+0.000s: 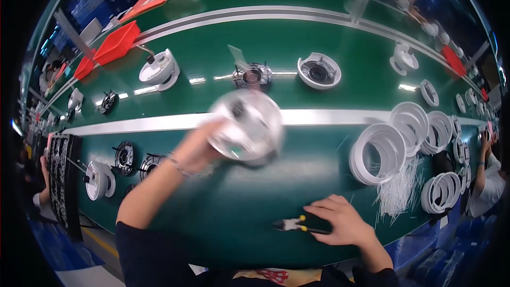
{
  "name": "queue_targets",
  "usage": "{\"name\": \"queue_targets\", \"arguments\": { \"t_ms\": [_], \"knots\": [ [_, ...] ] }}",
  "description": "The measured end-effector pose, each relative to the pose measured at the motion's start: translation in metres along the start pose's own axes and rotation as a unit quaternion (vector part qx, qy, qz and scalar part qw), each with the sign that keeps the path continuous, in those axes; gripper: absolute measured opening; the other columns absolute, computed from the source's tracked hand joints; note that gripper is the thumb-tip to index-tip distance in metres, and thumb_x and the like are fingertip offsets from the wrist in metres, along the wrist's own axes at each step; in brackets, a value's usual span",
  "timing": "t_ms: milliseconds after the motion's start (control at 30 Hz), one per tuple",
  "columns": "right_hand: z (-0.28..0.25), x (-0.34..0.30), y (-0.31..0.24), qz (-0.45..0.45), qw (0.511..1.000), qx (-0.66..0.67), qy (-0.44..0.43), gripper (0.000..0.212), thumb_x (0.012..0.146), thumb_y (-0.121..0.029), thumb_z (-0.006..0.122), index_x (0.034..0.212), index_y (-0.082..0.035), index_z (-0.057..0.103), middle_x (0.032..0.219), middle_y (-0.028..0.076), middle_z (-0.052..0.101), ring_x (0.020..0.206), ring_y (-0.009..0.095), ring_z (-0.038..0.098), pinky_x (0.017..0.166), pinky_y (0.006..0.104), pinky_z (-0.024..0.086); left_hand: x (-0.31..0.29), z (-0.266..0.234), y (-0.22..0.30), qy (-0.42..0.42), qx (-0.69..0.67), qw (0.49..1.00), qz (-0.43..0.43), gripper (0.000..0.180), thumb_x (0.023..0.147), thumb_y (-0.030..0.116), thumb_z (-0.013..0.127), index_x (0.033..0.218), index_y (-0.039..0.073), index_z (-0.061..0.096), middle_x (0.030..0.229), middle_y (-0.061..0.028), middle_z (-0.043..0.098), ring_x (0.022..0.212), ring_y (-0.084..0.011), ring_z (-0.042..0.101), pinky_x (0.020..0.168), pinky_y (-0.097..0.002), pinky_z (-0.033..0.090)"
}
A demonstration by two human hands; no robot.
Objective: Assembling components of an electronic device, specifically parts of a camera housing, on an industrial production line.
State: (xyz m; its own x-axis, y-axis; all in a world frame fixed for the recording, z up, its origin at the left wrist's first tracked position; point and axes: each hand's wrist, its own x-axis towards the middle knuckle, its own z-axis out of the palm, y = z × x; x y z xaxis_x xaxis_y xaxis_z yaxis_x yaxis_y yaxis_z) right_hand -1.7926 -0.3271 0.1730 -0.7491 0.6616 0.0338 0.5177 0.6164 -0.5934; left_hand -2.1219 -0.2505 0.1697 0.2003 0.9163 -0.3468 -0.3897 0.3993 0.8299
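Observation:
My left hand [194, 151] grips a round white and silver lamp housing [245, 125] and holds it above the green conveyor belt [276, 181]; the housing is blurred with motion. My right hand [342, 219] lies near the belt's front edge on a pair of small pliers with yellow and black handles [295, 225]. The pliers' tip points left. Just right of that hand lies a bundle of thin white ties [398, 186].
Stacks of white rings [380, 151] stand at the right. More lamp housings [319, 70] and black finned parts [252, 75] lie further along the belt. Red trays [117, 43] sit at the far left. A person's arm [481, 173] reaches in at the right edge.

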Motion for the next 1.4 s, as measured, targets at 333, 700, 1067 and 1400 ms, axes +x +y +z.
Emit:
{"name": "queue_targets", "arguments": {
  "t_ms": [333,700,1067,1400],
  "knots": [
    [0.018,0.018,-0.019,-0.024,0.983,-0.169,0.067,0.059,0.071,-0.042,0.063,0.114,-0.004,0.049,0.120,0.013,0.043,0.113,0.031,0.039,0.097,0.0516,0.027,0.133,-0.107,0.081,0.156,-0.135,0.958,0.199,0.054,0.086,0.031,0.053,0.124,0.000,0.032,0.125,-0.0203,0.035,0.113,-0.0387,0.040,0.087,-0.0474,0.045],
    [-0.119,0.012,0.012,0.208,0.804,-0.473,0.294,0.010,0.062,-0.011,0.067,0.066,-0.004,0.061,0.069,0.007,0.056,0.068,0.027,0.054,0.062,0.0382,0.043,0.170,-0.042,0.032,0.235,0.538,0.769,0.254,0.067,0.070,0.049,0.063,0.109,-0.005,0.053,0.092,-0.0171,0.063,0.082,-0.0245,0.062,0.073,-0.0326,0.048],
    [-0.059,0.148,-0.059,-0.282,0.816,-0.438,0.250,0.011,0.059,-0.010,0.057,0.067,-0.004,0.052,0.072,0.004,0.048,0.050,0.013,0.052,0.041,0.0255,0.042,0.110,-0.016,0.028,0.127,0.091,0.984,0.089,0.040,0.080,-0.004,0.048,0.120,-0.002,0.041,0.097,-0.0140,0.056,0.074,-0.0224,0.061,0.063,-0.0301,0.056],
    [0.055,0.214,-0.051,-0.316,0.916,-0.242,-0.050,0.007,0.066,-0.006,0.054,0.070,-0.002,0.058,0.078,0.010,0.055,0.066,0.023,0.060,0.057,0.0331,0.049,0.004,-0.066,0.014,0.154,0.040,0.962,0.222,0.036,0.080,-0.009,0.044,0.116,-0.004,0.039,0.105,-0.0118,0.050,0.084,-0.0187,0.059,0.066,-0.0276,0.056]
  ]
}}
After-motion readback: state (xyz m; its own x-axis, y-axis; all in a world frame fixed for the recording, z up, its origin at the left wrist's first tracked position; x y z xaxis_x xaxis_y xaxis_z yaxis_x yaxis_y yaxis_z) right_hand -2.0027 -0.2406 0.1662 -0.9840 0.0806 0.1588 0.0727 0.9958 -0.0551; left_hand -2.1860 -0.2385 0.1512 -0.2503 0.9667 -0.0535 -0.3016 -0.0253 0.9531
